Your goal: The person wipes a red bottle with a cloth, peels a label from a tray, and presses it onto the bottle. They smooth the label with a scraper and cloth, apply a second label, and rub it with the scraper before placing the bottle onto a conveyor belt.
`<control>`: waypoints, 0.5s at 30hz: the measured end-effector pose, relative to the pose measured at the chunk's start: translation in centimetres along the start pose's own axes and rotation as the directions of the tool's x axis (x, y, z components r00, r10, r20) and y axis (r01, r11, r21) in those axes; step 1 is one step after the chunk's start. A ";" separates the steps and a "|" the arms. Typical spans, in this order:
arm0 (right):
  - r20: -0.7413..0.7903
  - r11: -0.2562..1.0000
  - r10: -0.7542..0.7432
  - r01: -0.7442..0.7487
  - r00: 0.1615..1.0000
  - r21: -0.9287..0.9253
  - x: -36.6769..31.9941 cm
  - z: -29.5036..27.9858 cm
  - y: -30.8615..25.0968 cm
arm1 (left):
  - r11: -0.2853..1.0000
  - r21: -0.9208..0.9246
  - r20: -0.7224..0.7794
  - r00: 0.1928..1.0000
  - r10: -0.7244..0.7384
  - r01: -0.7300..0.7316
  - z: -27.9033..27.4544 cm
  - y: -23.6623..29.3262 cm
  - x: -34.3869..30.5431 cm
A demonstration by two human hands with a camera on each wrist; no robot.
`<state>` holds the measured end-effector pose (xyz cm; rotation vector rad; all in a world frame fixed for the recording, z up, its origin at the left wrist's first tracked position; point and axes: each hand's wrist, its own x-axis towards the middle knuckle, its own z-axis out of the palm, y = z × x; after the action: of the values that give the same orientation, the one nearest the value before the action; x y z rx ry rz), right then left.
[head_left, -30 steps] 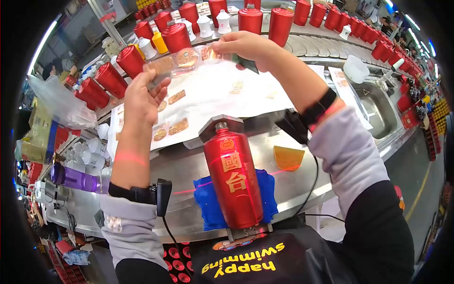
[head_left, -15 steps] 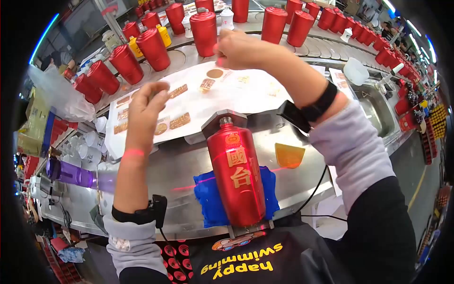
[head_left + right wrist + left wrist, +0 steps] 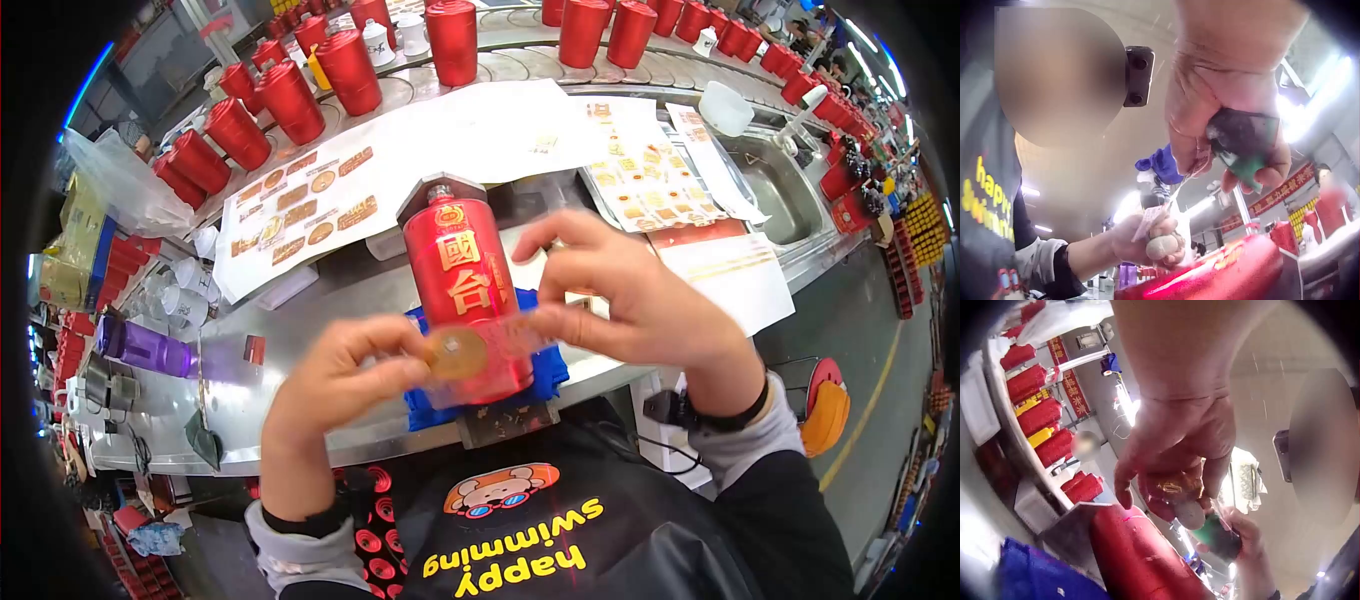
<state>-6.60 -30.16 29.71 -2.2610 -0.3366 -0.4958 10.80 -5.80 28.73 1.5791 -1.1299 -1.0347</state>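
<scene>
A red bottle [image 3: 455, 262] with gold characters lies in a metal cradle, its neck pointing away from me. A clear strip [image 3: 458, 354] with a round gold decal stretches between my hands across the bottle's lower part. My left hand [image 3: 335, 372] pinches the strip's left end between thumb and fingers. Its right end is pinched by my right hand [image 3: 640, 305], which also holds a dark green flat piece [image 3: 1244, 136] against the palm, seen in the right wrist view. A blue cloth [image 3: 546, 376] lies under the bottle.
A white sheet [image 3: 410, 150] with gold decals covers the bench behind the bottle. Label sheets [image 3: 650, 170] lie at the right, beside a sink [image 3: 765, 190]. Red bottles [image 3: 345, 75] line the curved conveyor at the back. A purple bottle [image 3: 145, 345] is at the left.
My hands have come down and toward me, from over the white sheet to over the red bottle, bringing the clear strip along. The head view has shifted, showing more of the label sheets at right.
</scene>
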 end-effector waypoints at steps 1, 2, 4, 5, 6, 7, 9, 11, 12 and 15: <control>0.036 0.995 0.080 -0.082 0.996 0.059 -1.4 0.8 0.2 | 0.998 -0.005 0.008 0.998 -0.070 0.070 0.9 -0.5 -0.5; 0.027 0.987 0.135 -0.137 0.991 0.086 -2.5 1.7 0.6 | 0.991 -0.009 0.015 0.990 -0.137 0.137 1.7 -1.1 -0.8; 0.012 0.960 0.244 -0.243 0.970 0.142 -4.2 3.3 1.6 | 0.986 -0.109 -0.048 0.990 -0.136 0.130 2.7 -2.4 -0.9; -0.018 0.956 0.257 -0.252 0.966 0.149 -4.6 3.7 1.8 | 0.980 -0.157 -0.079 0.988 -0.135 0.122 3.1 -2.8 -0.9; -0.047 0.953 0.272 -0.261 0.961 0.155 -4.9 4.0 2.0 | 0.973 -0.197 -0.107 0.984 -0.141 0.118 3.4 -2.9 -0.8; -0.077 0.949 0.286 -0.271 0.955 0.163 -5.0 4.2 2.1 | 0.970 -0.217 -0.113 0.984 -0.138 0.111 3.5 -3.0 -0.7; -0.090 0.946 0.292 -0.274 0.952 0.171 -5.2 4.2 2.4 | 0.961 -0.259 -0.123 0.984 -0.131 0.096 3.5 -3.1 -0.5; -0.117 0.951 0.282 -0.262 0.952 0.165 -5.5 4.5 2.9 | 0.968 -0.237 -0.138 0.983 -0.122 0.087 3.4 -2.9 -0.2; -0.119 0.948 0.291 -0.269 0.949 0.173 -5.5 4.4 2.9 | 0.970 -0.228 -0.144 0.982 -0.119 0.084 3.4 -2.9 -0.1; -0.118 0.934 0.320 -0.293 0.940 0.204 -5.3 4.2 2.9 | 0.960 -0.274 -0.157 0.982 -0.104 0.058 3.4 -3.2 0.2</control>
<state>-9.14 -29.41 22.83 -2.0336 0.0496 -0.4457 8.22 -6.09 24.83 1.4740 -0.7785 -1.0375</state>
